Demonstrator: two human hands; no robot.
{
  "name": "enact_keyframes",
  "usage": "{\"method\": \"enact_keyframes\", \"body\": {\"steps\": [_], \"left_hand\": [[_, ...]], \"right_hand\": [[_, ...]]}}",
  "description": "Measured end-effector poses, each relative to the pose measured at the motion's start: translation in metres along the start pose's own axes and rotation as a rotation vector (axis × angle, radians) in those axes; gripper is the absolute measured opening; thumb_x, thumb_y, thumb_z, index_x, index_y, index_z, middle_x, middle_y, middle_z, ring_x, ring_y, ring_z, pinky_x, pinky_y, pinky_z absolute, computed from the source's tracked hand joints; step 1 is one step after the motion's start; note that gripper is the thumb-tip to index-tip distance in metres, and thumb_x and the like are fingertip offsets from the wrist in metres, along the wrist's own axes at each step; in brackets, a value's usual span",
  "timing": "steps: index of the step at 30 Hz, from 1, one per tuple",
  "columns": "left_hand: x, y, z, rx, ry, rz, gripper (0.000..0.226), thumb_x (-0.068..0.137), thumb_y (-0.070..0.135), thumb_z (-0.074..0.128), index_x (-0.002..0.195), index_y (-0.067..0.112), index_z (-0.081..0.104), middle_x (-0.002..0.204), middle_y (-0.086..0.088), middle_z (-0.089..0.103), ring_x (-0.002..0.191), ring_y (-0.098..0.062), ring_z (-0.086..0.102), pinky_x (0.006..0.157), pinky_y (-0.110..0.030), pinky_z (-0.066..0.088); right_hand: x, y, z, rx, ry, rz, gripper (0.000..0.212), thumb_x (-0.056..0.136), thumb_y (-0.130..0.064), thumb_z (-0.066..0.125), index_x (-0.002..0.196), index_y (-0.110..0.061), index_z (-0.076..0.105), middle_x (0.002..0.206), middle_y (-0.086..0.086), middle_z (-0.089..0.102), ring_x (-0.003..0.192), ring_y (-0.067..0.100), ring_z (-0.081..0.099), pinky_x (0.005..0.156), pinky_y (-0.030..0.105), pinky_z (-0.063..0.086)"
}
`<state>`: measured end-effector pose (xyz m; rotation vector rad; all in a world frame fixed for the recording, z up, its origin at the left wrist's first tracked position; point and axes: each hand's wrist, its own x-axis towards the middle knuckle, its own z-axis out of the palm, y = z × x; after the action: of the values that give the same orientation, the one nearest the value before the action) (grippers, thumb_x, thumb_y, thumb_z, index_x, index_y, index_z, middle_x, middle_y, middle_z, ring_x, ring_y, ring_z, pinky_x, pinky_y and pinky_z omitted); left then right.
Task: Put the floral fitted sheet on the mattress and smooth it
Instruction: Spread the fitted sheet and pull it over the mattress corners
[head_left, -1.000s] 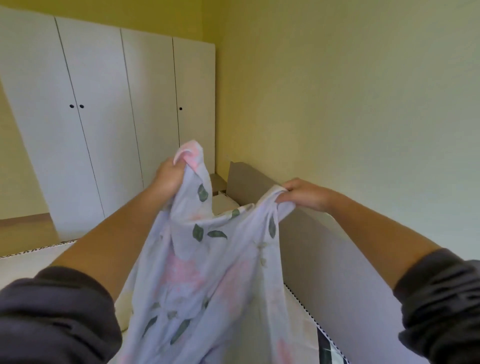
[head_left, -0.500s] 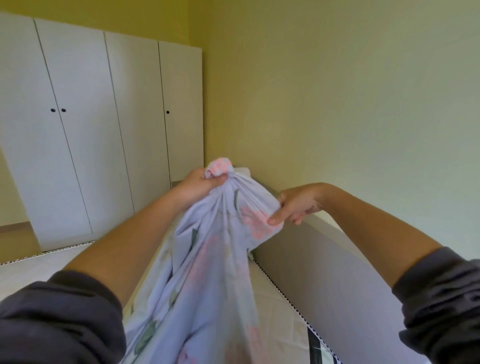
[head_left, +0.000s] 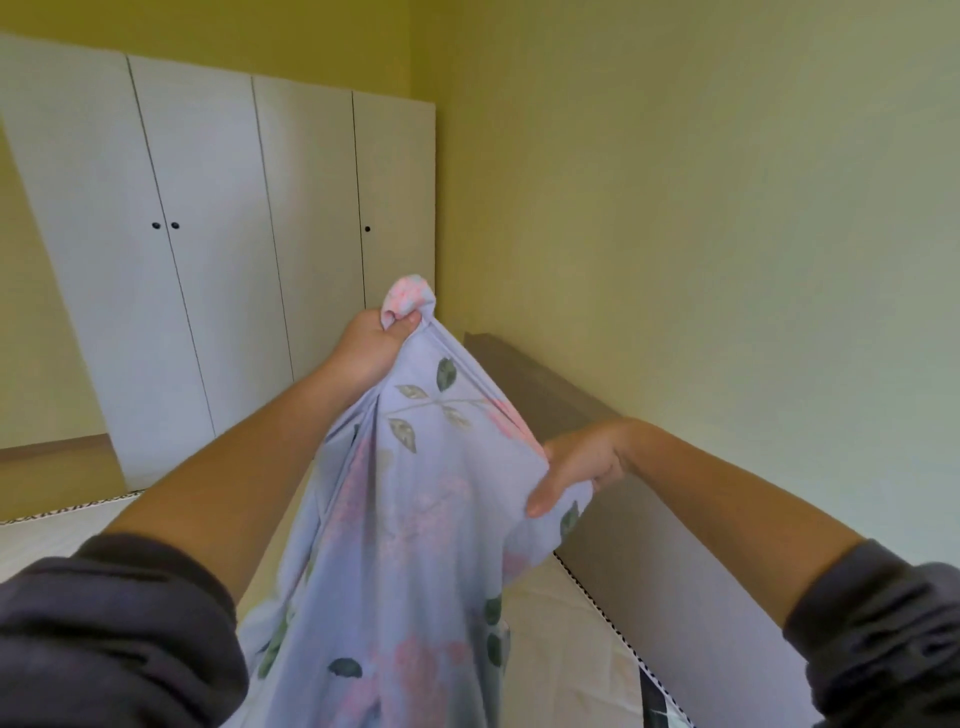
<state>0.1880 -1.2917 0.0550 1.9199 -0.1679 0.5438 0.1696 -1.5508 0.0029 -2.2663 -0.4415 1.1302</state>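
Note:
The floral fitted sheet (head_left: 415, 519), pale lilac with pink flowers and green leaves, hangs bunched in the air in front of me. My left hand (head_left: 371, 340) grips a gathered end of it high up, a pink tuft poking out above the fist. Lower and to the right, my right hand (head_left: 576, 465) pinches the sheet's edge between thumb and curled fingers. The sheet drapes down over the bare cream mattress (head_left: 566, 649), which shows at the lower right and far left with a black-and-white piped edge.
A grey headboard panel (head_left: 623, 545) runs along the yellow wall (head_left: 701, 234) on the right of the mattress. White wardrobe doors (head_left: 218, 260) with small black knobs stand at the back left. A strip of wooden floor (head_left: 52, 467) lies in front of them.
My right hand has slid down along the sheet's edge and away from the left hand, spreading the fabric between them. The left hand keeps its grip and stays raised.

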Motion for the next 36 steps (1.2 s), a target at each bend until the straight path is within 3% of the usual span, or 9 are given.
{"method": "enact_keyframes", "body": {"steps": [3,8,11,14,18,21,25,32,36], "left_hand": [[0.007,-0.011,-0.014,0.000,0.117,-0.048,0.021,0.097,0.032,0.051,0.096,0.013,0.061,0.089,-0.010,0.057,0.080,-0.019,0.050,0.059,-0.025,0.033],[0.017,-0.034,-0.047,0.012,0.282,-0.177,0.038,0.096,0.035,0.051,0.106,0.001,0.063,0.092,-0.012,0.057,0.084,-0.021,0.051,0.071,-0.027,0.034],[0.017,-0.045,-0.064,0.062,0.302,-0.185,0.030,0.094,0.033,0.053,0.104,0.007,0.064,0.097,-0.014,0.061,0.087,-0.025,0.056,0.074,-0.028,0.038],[0.005,-0.042,-0.058,0.131,-0.006,-0.111,0.026,0.087,0.036,0.066,0.109,0.023,0.064,0.107,-0.002,0.066,0.100,-0.022,0.062,0.087,-0.031,0.047],[-0.021,-0.002,-0.006,0.017,-0.485,-0.025,0.044,0.075,0.052,0.071,0.113,0.033,0.062,0.100,0.021,0.070,0.091,0.006,0.064,0.069,-0.008,0.047],[-0.028,0.012,0.041,0.024,-0.702,0.028,0.046,0.079,0.042,0.072,0.120,0.025,0.062,0.112,0.012,0.069,0.101,-0.001,0.064,0.087,-0.015,0.049],[-0.024,0.008,0.054,-0.099,-0.563,-0.004,0.029,0.082,0.036,0.072,0.105,0.019,0.072,0.105,0.000,0.073,0.102,-0.017,0.067,0.098,-0.038,0.048],[-0.029,0.017,0.078,-0.047,-0.477,0.013,0.007,0.080,0.032,0.073,0.081,0.025,0.071,0.072,0.013,0.069,0.068,-0.002,0.063,0.054,-0.010,0.045],[-0.020,-0.001,0.060,-0.046,-0.315,-0.034,0.004,0.086,0.030,0.063,0.087,0.033,0.066,0.094,0.005,0.069,0.088,-0.010,0.063,0.073,-0.023,0.046]], "right_hand": [[0.004,0.000,0.005,-0.328,-0.105,0.221,0.011,0.091,-0.024,0.065,0.083,-0.021,0.058,0.065,-0.012,0.054,0.059,0.004,0.050,0.057,0.015,0.042],[-0.007,0.026,0.002,-0.550,0.167,0.238,0.013,0.093,-0.031,0.056,0.091,-0.021,0.062,0.081,-0.008,0.064,0.074,0.004,0.059,0.078,0.028,0.044],[-0.015,0.037,-0.010,0.122,0.640,-0.139,0.024,0.096,-0.011,0.049,0.100,0.003,0.068,0.090,0.010,0.070,0.081,0.014,0.065,0.086,0.033,0.051],[-0.027,0.018,-0.023,0.715,0.793,-0.419,0.029,0.100,-0.017,0.042,0.115,-0.001,0.062,0.103,0.016,0.068,0.091,0.027,0.066,0.089,0.044,0.052],[-0.040,-0.034,-0.035,0.795,0.854,-0.586,0.022,0.100,-0.020,0.045,0.084,-0.013,0.060,0.071,0.001,0.068,0.065,0.013,0.064,0.065,0.027,0.053],[-0.047,-0.062,-0.041,0.739,0.837,-0.662,0.023,0.100,-0.013,0.044,0.079,-0.015,0.055,0.064,-0.001,0.062,0.056,0.009,0.060,0.053,0.021,0.051],[-0.056,-0.051,-0.044,0.637,0.962,-0.616,0.023,0.098,-0.019,0.050,0.077,-0.014,0.056,0.066,0.000,0.058,0.054,0.009,0.055,0.048,0.016,0.045],[-0.030,-0.042,-0.035,0.339,1.115,-0.556,0.028,0.093,-0.017,0.060,0.065,-0.016,0.060,0.056,-0.007,0.052,0.050,0.001,0.043,0.050,0.017,0.037],[-0.025,-0.027,-0.032,0.393,0.959,-0.507,0.015,0.087,-0.021,0.068,0.074,-0.015,0.069,0.072,0.001,0.065,0.069,0.014,0.058,0.065,0.027,0.046]]}}
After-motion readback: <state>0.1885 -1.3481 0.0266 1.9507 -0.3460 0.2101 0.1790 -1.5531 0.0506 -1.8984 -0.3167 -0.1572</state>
